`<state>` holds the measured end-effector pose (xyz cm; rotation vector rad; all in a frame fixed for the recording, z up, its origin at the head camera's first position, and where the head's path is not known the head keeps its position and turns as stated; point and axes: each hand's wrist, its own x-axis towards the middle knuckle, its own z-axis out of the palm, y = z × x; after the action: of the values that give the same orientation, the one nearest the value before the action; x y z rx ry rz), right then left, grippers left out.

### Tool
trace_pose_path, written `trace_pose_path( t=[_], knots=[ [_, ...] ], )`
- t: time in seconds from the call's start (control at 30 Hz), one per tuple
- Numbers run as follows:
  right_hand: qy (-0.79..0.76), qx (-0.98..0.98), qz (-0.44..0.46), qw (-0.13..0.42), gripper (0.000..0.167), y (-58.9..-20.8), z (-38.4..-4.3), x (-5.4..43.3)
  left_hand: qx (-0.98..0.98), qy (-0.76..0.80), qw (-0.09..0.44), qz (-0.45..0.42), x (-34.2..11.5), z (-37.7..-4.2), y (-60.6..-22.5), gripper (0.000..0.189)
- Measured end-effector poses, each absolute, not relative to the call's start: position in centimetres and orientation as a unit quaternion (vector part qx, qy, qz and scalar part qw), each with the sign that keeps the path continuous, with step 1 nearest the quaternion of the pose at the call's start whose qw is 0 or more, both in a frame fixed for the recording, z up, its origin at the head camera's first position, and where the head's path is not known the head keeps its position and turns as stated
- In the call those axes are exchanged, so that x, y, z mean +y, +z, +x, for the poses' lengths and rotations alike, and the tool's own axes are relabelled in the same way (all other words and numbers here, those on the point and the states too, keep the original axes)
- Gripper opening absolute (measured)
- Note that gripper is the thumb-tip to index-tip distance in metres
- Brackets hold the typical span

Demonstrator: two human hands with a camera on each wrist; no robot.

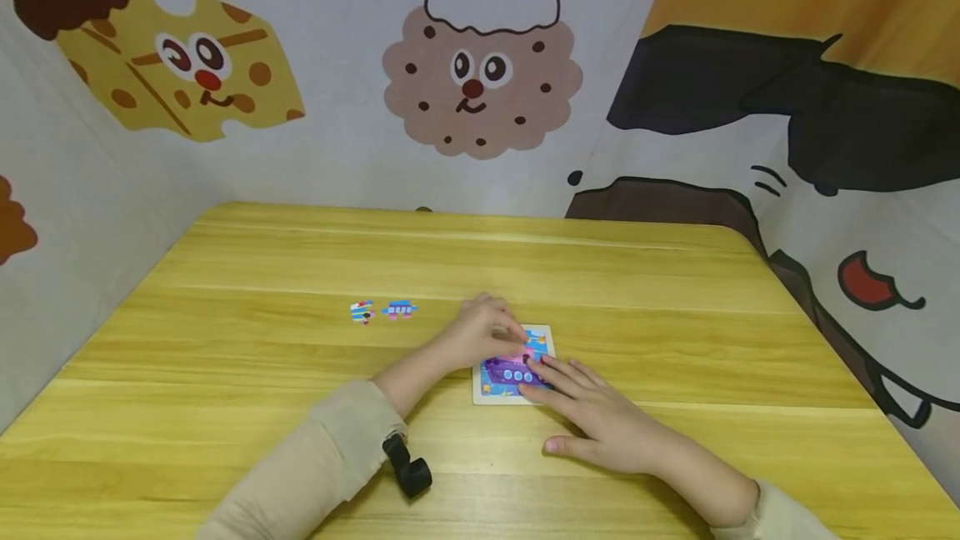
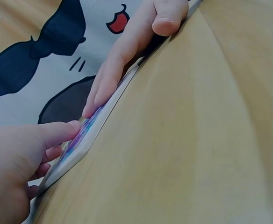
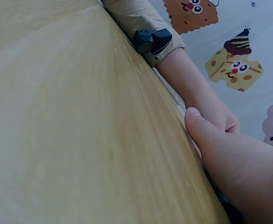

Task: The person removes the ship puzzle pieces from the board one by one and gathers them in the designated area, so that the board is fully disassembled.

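A: Where is the puzzle board (image 1: pixel 495 400)?
B: Flat on the table (image 1: pixel 225 373), between the two hands. It has a pale frame round a picture with a purple boat (image 1: pixel 513 376) and a row of round windows.
A: What is the left hand (image 1: pixel 480 333) doing?
B: It reaches over the board's far left part with its fingers bent and the tips at the picture. I can't tell whether it pinches a piece there.
A: And the right hand (image 1: pixel 600 419)?
B: Spread, fingers straight, their tips resting on the right part of the picture. The thumb stands apart, off the board's near right corner.
A: Any loose pieces?
B: Two, side by side but not touching, on the table to the left of the board, beyond the left forearm: a multicoloured piece (image 1: pixel 362 312) and a blue-and-purple piece (image 1: pixel 400 308).
A: What's that on the left sleeve (image 1: pixel 315 440)?
B: A black object (image 1: pixel 411 473), at the cuff. Behind the table hangs a cloth (image 1: pixel 337 165) printed with cartoon faces.
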<state>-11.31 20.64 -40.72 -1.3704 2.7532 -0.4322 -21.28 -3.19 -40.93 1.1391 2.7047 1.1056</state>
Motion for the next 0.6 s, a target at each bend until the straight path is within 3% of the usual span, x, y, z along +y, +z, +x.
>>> trace_pose_path(
  t=[0.6],
  knots=[
    [-0.151,0.888,-0.433,0.023,0.065,-40.7,-11.3,20.6,0.877,0.372,0.035,0.302,-2.1,-21.3,-40.6,0.006]
  ],
)
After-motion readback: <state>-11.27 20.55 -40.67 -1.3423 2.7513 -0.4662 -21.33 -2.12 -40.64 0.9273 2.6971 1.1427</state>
